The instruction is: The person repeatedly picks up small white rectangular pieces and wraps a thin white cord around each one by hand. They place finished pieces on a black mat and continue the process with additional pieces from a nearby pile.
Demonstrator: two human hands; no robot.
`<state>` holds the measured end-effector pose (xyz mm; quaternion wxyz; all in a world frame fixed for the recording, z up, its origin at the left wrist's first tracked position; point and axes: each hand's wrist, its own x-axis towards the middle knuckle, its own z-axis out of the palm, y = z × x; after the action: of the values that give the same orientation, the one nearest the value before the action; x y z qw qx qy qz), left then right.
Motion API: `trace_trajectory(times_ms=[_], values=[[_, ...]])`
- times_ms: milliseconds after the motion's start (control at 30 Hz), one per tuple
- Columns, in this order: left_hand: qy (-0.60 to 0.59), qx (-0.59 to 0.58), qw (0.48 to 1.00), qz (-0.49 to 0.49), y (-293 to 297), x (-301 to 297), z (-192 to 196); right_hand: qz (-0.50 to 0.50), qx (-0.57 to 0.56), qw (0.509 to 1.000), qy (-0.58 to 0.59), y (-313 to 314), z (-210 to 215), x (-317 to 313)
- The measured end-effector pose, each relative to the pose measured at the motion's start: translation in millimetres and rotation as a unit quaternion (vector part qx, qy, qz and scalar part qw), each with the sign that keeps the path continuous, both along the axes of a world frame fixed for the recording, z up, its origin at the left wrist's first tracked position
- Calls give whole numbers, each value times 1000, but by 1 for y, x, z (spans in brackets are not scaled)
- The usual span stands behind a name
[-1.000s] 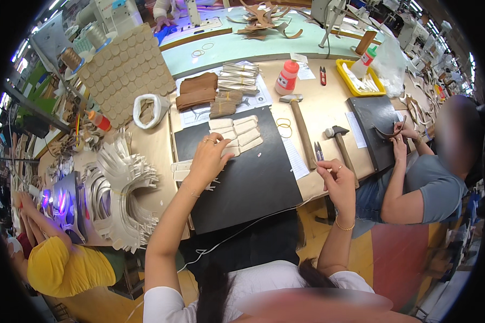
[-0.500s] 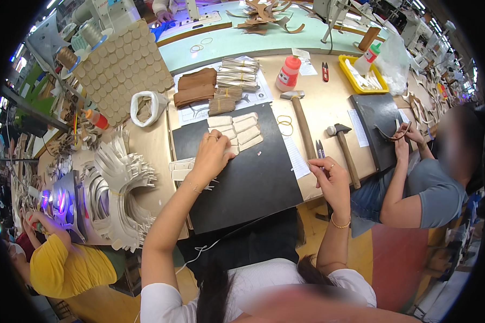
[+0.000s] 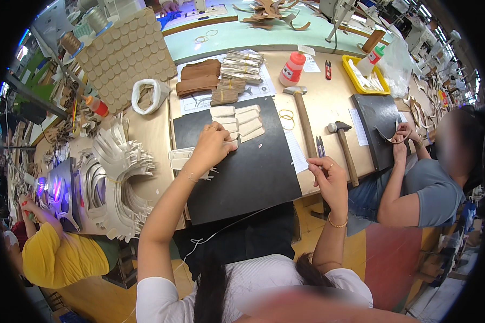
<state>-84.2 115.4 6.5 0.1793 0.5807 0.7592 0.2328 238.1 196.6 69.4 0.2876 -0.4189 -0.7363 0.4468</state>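
Small cream pads [image 3: 249, 123], oblong with rounded ends, lie in two columns on a black board [image 3: 248, 183]. My left hand [image 3: 214, 146] is at the lower end of the left column, its fingertips closed on one cream pad [image 3: 232, 145] and partly covering it. Under my left wrist, thin cream strips [image 3: 182, 154] stick out at the board's left edge. My right hand [image 3: 328, 176] is raised over the board's right side, thumb and forefinger pinched together. A tiny pale tip shows at that pinch, too small to name.
Two hammers [image 3: 304, 121] and dark snips [image 3: 320, 146] lie right of the board. Beyond it are brown leather pieces [image 3: 198, 78], bundled strips [image 3: 241, 69] and a red bottle [image 3: 292, 69]. Cream leather straps [image 3: 118, 183] pile up left. A co-worker [image 3: 434, 183] sits at right.
The whole view has shifted slightly. My left hand stays at the cream pads with little movement, and my right hand keeps its pinch in nearly the same place.
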Motion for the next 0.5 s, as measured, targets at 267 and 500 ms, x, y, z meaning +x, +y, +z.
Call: trace_trajectory(times_ms=[267,500], values=[[-67,-82,991,-84,-5,-12,23,17,14,1000,-3,-6,1,-3],[-111,31,988,-106,-31,31,41,26,-55,997,42,-9,-3,0]])
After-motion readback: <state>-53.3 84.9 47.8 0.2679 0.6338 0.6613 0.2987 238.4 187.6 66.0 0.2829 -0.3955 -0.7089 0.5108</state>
